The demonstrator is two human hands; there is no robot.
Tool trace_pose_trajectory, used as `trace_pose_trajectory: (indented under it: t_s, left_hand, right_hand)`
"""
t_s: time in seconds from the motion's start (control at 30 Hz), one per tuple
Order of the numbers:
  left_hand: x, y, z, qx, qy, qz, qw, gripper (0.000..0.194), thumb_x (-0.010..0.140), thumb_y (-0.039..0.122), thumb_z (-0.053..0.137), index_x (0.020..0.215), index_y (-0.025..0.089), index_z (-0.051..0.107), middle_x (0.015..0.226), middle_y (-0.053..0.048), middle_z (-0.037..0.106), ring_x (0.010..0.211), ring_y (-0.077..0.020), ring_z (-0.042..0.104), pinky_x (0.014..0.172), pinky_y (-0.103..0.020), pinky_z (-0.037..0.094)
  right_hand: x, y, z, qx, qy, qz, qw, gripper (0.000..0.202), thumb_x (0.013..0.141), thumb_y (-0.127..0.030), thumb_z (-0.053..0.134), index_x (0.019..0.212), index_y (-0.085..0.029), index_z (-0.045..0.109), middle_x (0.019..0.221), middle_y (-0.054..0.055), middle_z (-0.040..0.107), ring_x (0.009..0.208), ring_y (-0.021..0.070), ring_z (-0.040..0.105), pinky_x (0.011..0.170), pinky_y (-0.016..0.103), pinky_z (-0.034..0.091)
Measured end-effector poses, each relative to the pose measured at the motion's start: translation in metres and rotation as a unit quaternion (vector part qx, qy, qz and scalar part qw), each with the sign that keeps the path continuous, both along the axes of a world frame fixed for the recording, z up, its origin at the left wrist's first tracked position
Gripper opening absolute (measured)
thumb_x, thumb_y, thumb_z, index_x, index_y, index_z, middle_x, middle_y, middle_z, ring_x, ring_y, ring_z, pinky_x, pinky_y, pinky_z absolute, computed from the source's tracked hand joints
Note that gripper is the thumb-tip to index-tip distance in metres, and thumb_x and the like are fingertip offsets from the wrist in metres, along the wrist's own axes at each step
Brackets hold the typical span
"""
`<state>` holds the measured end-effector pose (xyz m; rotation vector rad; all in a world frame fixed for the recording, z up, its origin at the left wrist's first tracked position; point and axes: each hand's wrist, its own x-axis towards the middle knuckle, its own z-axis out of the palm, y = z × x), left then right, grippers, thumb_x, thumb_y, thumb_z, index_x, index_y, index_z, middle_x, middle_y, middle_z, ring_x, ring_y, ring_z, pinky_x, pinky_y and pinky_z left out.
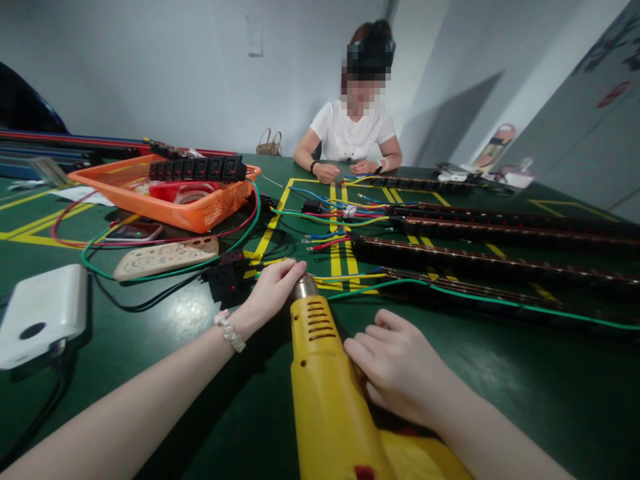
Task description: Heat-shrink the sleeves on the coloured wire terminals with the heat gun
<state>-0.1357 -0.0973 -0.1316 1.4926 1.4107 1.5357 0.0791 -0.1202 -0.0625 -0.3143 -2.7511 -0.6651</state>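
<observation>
A yellow heat gun (323,373) points away from me, its metal nozzle (305,287) beside my left fingertips. My right hand (400,363) is closed at the gun's right side, fingers curled against it; its grip is partly hidden. My left hand (273,287) is pinched closed just left of the nozzle, at the end of yellow, green and blue wires (345,278). These wires run from the nearest long black socket strip (470,291). Exactly what sits between the left fingers is hidden. A black socket block (225,279) lies left of that hand.
More black strips (480,257) with loose wire ends lie to the right. An orange basket (200,215) holds a socket strip and red items. A wooden board (167,259), phone (134,231) and white device (47,313) lie left. A person (356,133) sits across the green table.
</observation>
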Motion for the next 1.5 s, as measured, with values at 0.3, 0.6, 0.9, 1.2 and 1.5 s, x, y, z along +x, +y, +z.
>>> trace_pose_trajectory:
  t_s: [0.3, 0.6, 0.9, 1.2, 1.5]
  left_hand:
    - [0.0, -0.003, 0.0, -0.009, 0.011, -0.015, 1.0, 0.05, 0.085, 0.056, 0.04, 0.063, 0.01, 0.041, 0.061, 0.001, 0.041, 0.058, -0.0048, 0.038, 0.056, -0.019, 0.029]
    - [-0.002, -0.001, -0.002, -0.009, 0.031, -0.009, 0.999, 0.053, 0.086, 0.057, 0.038, 0.061, 0.01, 0.043, 0.061, 0.0, 0.046, 0.059, -0.0057, 0.042, 0.059, -0.02, 0.031]
    - [-0.002, -0.002, -0.003, -0.007, 0.03, -0.015, 0.999, 0.053, 0.085, 0.058, 0.038, 0.061, 0.011, 0.043, 0.062, -0.001, 0.049, 0.061, -0.0067, 0.046, 0.062, -0.02, 0.035]
    - [-0.002, -0.001, -0.003, -0.005, 0.028, -0.018, 0.999, 0.053, 0.085, 0.058, 0.037, 0.061, 0.011, 0.044, 0.062, -0.001, 0.049, 0.061, -0.0071, 0.046, 0.061, -0.021, 0.035]
    - [-0.001, 0.0, -0.003, -0.01, 0.013, -0.019, 1.0, 0.052, 0.084, 0.058, 0.039, 0.061, 0.011, 0.042, 0.062, 0.0, 0.048, 0.06, -0.0067, 0.045, 0.061, -0.02, 0.034]
  right_hand:
    - [0.022, 0.001, 0.005, -0.02, -0.016, -0.018, 1.0, 0.015, 0.065, -0.009, 0.037, 0.069, -0.01, 0.052, 0.061, 0.002, 0.041, 0.068, 0.0002, 0.017, 0.076, 0.017, 0.012]
    - [0.076, 0.014, 0.026, -0.026, 0.003, -0.073, 0.997, 0.027, 0.065, 0.001, 0.032, 0.072, -0.01, 0.056, 0.063, -0.001, 0.045, 0.066, -0.0048, 0.028, 0.076, 0.014, 0.016]
    - [0.099, 0.016, 0.033, 0.016, -0.008, -0.138, 0.99, 0.024, 0.072, -0.001, 0.039, 0.077, -0.014, 0.059, 0.068, -0.004, 0.049, 0.066, -0.0074, 0.032, 0.077, 0.012, 0.02]
    - [0.1, 0.018, 0.031, 0.004, -0.004, -0.122, 0.992, 0.018, 0.074, -0.002, 0.041, 0.075, -0.011, 0.056, 0.067, -0.005, 0.048, 0.064, -0.0075, 0.031, 0.075, 0.012, 0.019]
    - [0.095, 0.016, 0.031, 0.025, 0.002, -0.119, 0.993, 0.021, 0.073, 0.0, 0.037, 0.074, -0.01, 0.056, 0.065, -0.003, 0.047, 0.064, -0.0075, 0.031, 0.076, 0.013, 0.019]
